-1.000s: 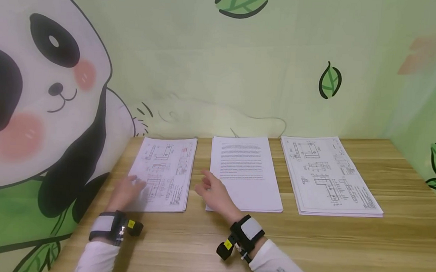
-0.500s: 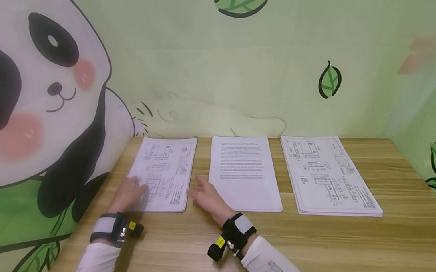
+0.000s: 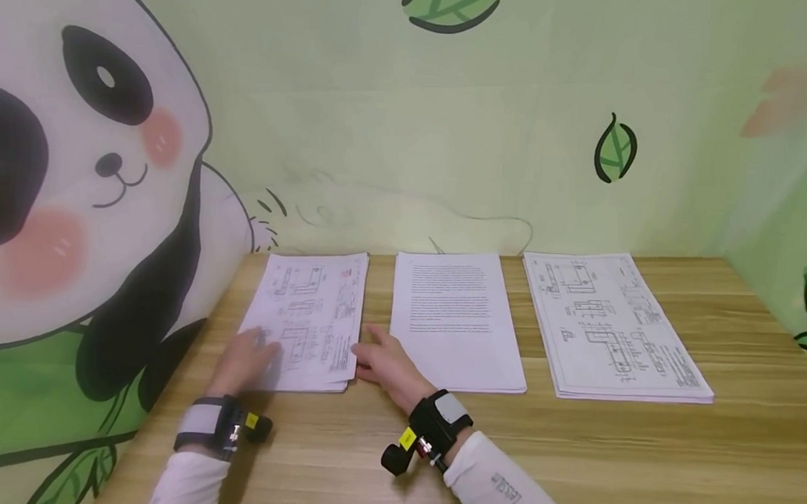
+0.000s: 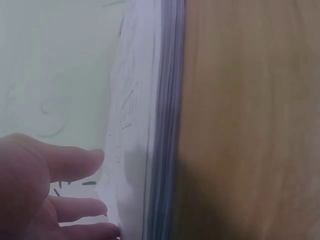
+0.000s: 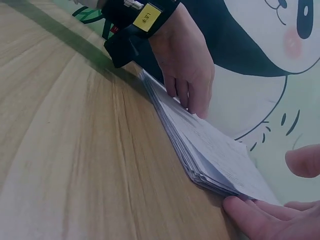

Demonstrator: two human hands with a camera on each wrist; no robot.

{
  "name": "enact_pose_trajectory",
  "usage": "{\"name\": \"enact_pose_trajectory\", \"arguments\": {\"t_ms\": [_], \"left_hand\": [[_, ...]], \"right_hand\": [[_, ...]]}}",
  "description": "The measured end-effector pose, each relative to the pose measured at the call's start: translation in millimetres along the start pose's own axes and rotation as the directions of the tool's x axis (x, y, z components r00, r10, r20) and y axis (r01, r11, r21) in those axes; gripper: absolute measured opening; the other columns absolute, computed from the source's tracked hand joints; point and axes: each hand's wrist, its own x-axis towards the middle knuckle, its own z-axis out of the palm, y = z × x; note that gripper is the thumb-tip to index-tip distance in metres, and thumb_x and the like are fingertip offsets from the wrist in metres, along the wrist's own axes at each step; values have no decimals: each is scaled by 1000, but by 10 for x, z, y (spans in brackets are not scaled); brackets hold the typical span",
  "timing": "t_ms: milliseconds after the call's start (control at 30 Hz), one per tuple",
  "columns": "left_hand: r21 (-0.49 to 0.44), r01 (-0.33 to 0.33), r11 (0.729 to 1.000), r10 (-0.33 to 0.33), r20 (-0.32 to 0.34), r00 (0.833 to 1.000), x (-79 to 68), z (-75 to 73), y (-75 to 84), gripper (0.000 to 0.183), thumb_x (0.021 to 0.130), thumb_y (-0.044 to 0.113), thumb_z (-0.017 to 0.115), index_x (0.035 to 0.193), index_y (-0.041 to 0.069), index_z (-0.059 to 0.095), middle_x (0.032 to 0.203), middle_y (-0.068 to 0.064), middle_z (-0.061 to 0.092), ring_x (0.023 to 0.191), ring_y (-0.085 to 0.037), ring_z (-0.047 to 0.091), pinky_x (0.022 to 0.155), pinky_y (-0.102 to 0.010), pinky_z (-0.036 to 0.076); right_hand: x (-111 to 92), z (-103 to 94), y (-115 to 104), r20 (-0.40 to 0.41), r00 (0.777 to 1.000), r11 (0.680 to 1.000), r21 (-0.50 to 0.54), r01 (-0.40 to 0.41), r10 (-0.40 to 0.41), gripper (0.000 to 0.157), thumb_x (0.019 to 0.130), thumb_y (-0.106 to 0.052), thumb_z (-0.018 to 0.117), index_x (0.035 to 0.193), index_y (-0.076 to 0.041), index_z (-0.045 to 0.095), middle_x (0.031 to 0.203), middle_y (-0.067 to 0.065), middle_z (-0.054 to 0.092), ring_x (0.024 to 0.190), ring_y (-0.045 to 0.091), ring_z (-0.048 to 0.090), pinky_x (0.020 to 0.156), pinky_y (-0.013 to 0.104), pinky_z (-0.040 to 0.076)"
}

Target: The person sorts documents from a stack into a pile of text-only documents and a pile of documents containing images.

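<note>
On the left of the table lies a stack of printed drawing sheets (image 3: pixel 308 300). My left hand (image 3: pixel 242 358) rests at its left edge, fingers on the paper; in the left wrist view its thumb stands apart from the fingers. At the right edge, my right hand (image 3: pixel 389 366) touches the top sheet with its fingertips. The right wrist view shows these fingers (image 5: pixel 250 215) against the edge of the lifted top sheet (image 5: pixel 225 160), the thumb held away from it. That sheet sits slightly askew on the stack.
A stack of text pages (image 3: pixel 453 357) lies in the middle, close to my right hand. Further right is another stack of drawings (image 3: pixel 614 326). The wooden table (image 3: pixel 329 457) meets a wall (image 3: pixel 381 132) with a painted panda at the back and left. Each wrist wears a strapped camera.
My right hand has moved left from beside the middle stack to the left stack's right edge. The top sheet there has lifted and shifted slightly. The left hand stays nearly in place.
</note>
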Motion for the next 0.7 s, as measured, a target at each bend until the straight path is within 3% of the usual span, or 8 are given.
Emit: {"name": "enact_pose_trajectory", "arguments": {"t_ms": [400,700], "left_hand": [[-16,5,1000,-4,18,1000,-110,31,90,65,95,35,44,146,0,24,151,-26,24,137,-46,23,108,-63,26],[-3,-61,998,60,-28,998,-202,81,97,61,95,38,46,143,2,34,146,-25,36,132,-44,35,104,-60,33]], "right_hand": [[64,-15,13,-12,1000,1000,-18,3,-3,59,92,-12,50,146,-2,26,126,18,58,104,23,62,93,40,53],[57,-14,-6,-54,998,998,-54,-18,15,41,91,-13,51,132,-7,49,120,13,65,103,22,63,85,33,50]]}}
